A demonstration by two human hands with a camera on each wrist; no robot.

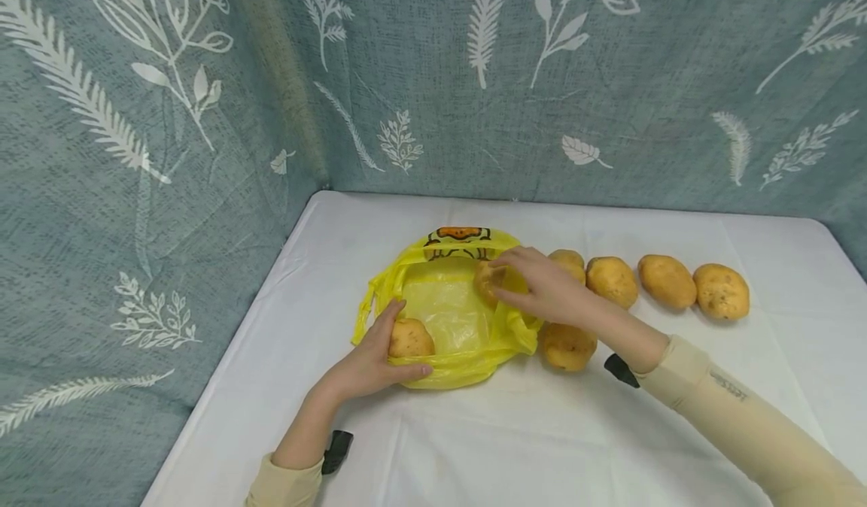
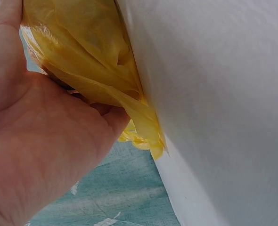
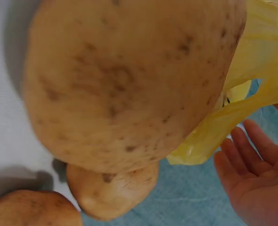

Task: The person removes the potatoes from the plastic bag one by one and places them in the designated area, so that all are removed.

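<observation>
A yellow plastic bag point(image 1: 443, 371) with a printed pattern on its back side lies with its mouth spread wide. At its left, my left hand point(image 1: 369, 360) grips the rim, thumb over the front edge and fingers behind, beside a potato point(image 1: 410, 338) inside. Over the bag's right edge reaches my right hand point(image 1: 542, 285), thumb and fingers parted next to another potato point(image 1: 486, 283) in the bag. In the right wrist view, the right hand's fingers point(image 3: 245, 150) look loosely extended with nothing in the palm. Outside the bag, a nearby potato point(image 1: 567, 347) sits under the right wrist.
Along the right side of the white-covered table point(image 1: 508, 447) several potatoes form a row, among them a potato point(image 1: 612, 281), an oval potato point(image 1: 667, 281) and an end potato point(image 1: 721, 291). A grey-green curtain point(image 1: 433, 138) with white leaf prints borders the back and left.
</observation>
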